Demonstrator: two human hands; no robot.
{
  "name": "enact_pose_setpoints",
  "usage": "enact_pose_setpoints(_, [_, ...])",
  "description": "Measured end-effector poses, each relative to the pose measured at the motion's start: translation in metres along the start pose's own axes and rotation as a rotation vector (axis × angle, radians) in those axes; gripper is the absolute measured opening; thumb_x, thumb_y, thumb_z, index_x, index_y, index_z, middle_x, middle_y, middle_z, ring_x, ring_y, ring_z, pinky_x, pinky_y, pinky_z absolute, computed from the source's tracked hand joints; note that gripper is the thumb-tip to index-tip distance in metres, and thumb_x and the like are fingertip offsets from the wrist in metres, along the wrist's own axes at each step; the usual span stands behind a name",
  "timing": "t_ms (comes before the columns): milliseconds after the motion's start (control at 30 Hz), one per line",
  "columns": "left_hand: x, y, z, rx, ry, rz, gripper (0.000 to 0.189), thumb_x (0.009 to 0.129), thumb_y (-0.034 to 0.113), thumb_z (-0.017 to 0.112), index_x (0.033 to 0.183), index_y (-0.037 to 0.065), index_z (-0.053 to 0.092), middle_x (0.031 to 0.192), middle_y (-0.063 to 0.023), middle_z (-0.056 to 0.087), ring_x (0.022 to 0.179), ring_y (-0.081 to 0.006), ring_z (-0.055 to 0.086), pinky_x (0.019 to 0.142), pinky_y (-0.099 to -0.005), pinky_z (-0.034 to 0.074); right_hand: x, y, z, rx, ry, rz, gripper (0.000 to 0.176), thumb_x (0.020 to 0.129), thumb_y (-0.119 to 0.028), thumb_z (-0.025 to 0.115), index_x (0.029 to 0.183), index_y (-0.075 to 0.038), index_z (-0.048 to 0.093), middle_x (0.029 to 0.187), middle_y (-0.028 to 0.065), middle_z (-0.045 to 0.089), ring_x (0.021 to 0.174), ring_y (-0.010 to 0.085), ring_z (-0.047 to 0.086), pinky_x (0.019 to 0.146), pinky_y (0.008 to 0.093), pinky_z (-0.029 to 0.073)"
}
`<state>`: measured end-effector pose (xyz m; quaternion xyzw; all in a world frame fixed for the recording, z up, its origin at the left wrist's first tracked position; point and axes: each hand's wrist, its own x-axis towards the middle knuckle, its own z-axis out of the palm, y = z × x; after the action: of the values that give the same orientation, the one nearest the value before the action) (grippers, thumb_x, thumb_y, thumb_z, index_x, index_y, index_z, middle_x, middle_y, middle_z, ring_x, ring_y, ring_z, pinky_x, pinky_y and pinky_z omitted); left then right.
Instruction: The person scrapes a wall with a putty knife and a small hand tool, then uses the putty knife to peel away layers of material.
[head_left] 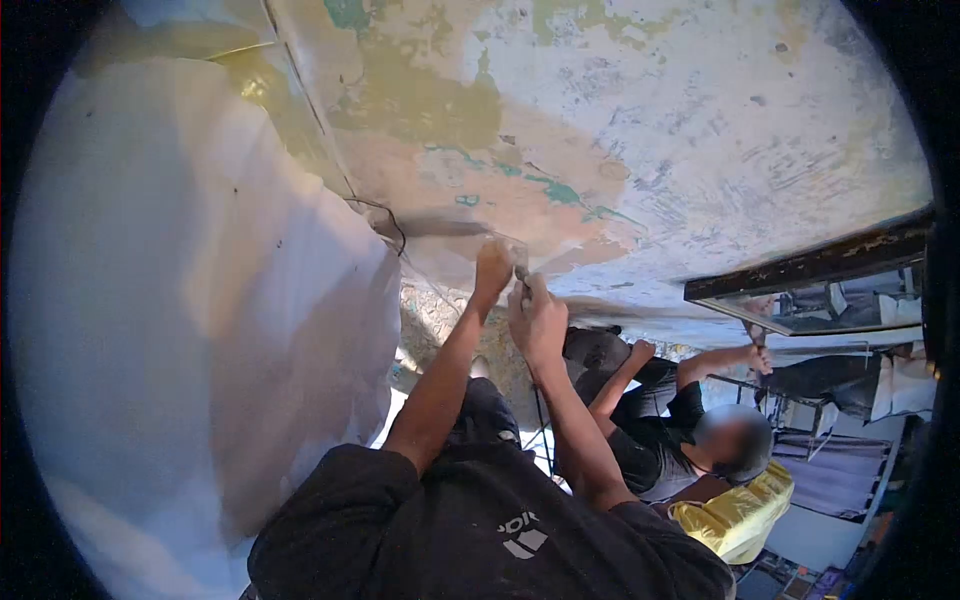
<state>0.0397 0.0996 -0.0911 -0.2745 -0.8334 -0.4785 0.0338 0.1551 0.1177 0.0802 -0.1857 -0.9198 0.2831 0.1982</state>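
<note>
Out in front of me, at the wall [580,130], both my hands are close together. My right hand [537,320] is wrapped round the handle of what looks like a scraper [521,268], its pale blade lying near the wall surface. Just beside the blade is my left hand [492,270], its fingers closed; what they hold, if anything, is hidden. Around the hands the wall shows patchy, peeling paint in white, yellowish, pinkish and green.
A large white sheet [290,330] hangs on the left. A thin black cable [400,235] runs beside it. On the right a co-worker [650,440] raises an arm near a dark wooden frame [820,260]. Yellow plastic wrapping [745,510] lies behind them.
</note>
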Motion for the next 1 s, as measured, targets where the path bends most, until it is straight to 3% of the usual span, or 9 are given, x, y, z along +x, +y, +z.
enact_pose_setpoints(267, [0.003, 0.019, -0.009, -0.171, 0.009, -0.136, 0.012, 0.078, 0.012, 0.052, 0.083, 0.001, 0.055, 0.074, -0.0197, 0.057, 0.072, -0.0384, 0.056, 0.064, -0.0510, 0.043, -0.009, -0.008, -0.012, 0.011, 0.076, -0.006, 0.014, 0.085, -0.009, 0.059, 0.079, -0.002, 0.050, 0.061, 0.0228, 0.058, 0.061, 0.0424, 0.060, 0.051, 0.0467, 0.045])
enact_pose_setpoints(400, [0.005, 0.031, -0.014, 0.059, 0.078, 0.031, 0.013, 0.080, 0.014, 0.052, 0.083, 0.002, 0.056, 0.075, -0.0198, 0.058, 0.072, -0.0379, 0.056, 0.065, -0.0500, 0.044, -0.005, -0.008, -0.017, 0.013, 0.105, 0.001, 0.015, 0.085, -0.011, 0.060, 0.079, -0.002, 0.050, 0.061, 0.0232, 0.057, 0.062, 0.0429, 0.060, 0.052, 0.0467, 0.045])
enact_pose_setpoints(467, [0.011, 0.041, -0.024, -0.374, -0.109, -0.253, 0.015, 0.082, 0.015, 0.053, 0.085, 0.001, 0.056, 0.077, -0.0202, 0.059, 0.074, -0.0377, 0.057, 0.067, -0.0489, 0.045, -0.001, -0.004, -0.017, 0.000, 0.071, 0.012, 0.012, 0.085, -0.011, 0.059, 0.082, -0.002, 0.051, 0.062, 0.0229, 0.058, 0.060, 0.0419, 0.060, 0.051, 0.0464, 0.046])
enact_pose_setpoints(567, [0.001, 0.018, 0.005, 0.052, 0.057, -0.055, 0.017, 0.082, 0.016, 0.052, 0.084, 0.001, 0.059, 0.079, -0.0219, 0.060, 0.076, -0.0388, 0.058, 0.068, -0.0486, 0.046, 0.005, 0.005, -0.011, -0.022, 0.032, 0.038, 0.013, 0.085, -0.012, 0.059, 0.082, -0.002, 0.051, 0.063, 0.0230, 0.059, 0.060, 0.0417, 0.060, 0.052, 0.0462, 0.046])
enact_pose_setpoints(667, [0.004, 0.014, 0.006, -0.022, 0.020, 0.038, 0.019, 0.082, 0.015, 0.051, 0.087, -0.001, 0.059, 0.080, -0.0224, 0.061, 0.078, -0.0396, 0.059, 0.069, -0.0492, 0.046, 0.005, -0.001, -0.015, -0.035, 0.043, 0.018, 0.017, 0.086, -0.014, 0.059, 0.078, -0.002, 0.050, 0.062, 0.0233, 0.058, 0.062, 0.0422, 0.060, 0.053, 0.0466, 0.046])
enact_pose_setpoints(800, [-0.003, 0.018, 0.004, 0.034, -0.034, -0.107, 0.019, 0.082, 0.014, 0.050, 0.088, 0.000, 0.060, 0.082, -0.0228, 0.061, 0.080, -0.0399, 0.059, 0.070, -0.0489, 0.046, 0.010, 0.017, 0.003, -0.072, 0.060, -0.001, 0.015, 0.085, -0.013, 0.059, 0.079, -0.002, 0.050, 0.063, 0.0231, 0.058, 0.061, 0.0417, 0.060, 0.053, 0.0469, 0.047])
enact_pose_setpoints(867, [0.005, 0.015, -0.005, -0.063, -0.256, -0.180, 0.019, 0.082, 0.015, 0.050, 0.089, -0.001, 0.058, 0.086, -0.0237, 0.061, 0.083, -0.0402, 0.059, 0.071, -0.0485, 0.046, -0.004, 0.013, -0.001, -0.066, 0.024, 0.001, 0.015, 0.085, -0.013, 0.059, 0.079, -0.002, 0.050, 0.063, 0.0229, 0.059, 0.062, 0.0416, 0.061, 0.053, 0.0469, 0.047])
enact_pose_setpoints(900, [0.000, 0.000, 0.019, -0.076, -0.007, -0.218, 0.023, 0.085, 0.017, 0.047, 0.083, -0.002, 0.061, 0.086, -0.0265, 0.061, 0.084, -0.0410, 0.059, 0.073, -0.0484, 0.046, 0.007, 0.008, -0.003, -0.055, 0.006, -0.020, 0.015, 0.085, -0.012, 0.060, 0.080, -0.002, 0.050, 0.063, 0.0227, 0.059, 0.062, 0.0416, 0.061, 0.053, 0.0468, 0.047])
enact_pose_setpoints(1000, [0.003, -0.004, 0.018, -0.078, -0.082, -0.108, 0.030, 0.089, 0.021, 0.044, 0.084, -0.003, 0.061, 0.087, -0.0280, 0.060, 0.084, -0.0419, 0.059, 0.074, -0.0490, 0.046, 0.008, 0.002, -0.006, -0.011, 0.103, -0.077, 0.015, 0.085, -0.013, 0.059, 0.080, -0.002, 0.051, 0.063, 0.0228, 0.059, 0.062, 0.0416, 0.061, 0.053, 0.0470, 0.046])
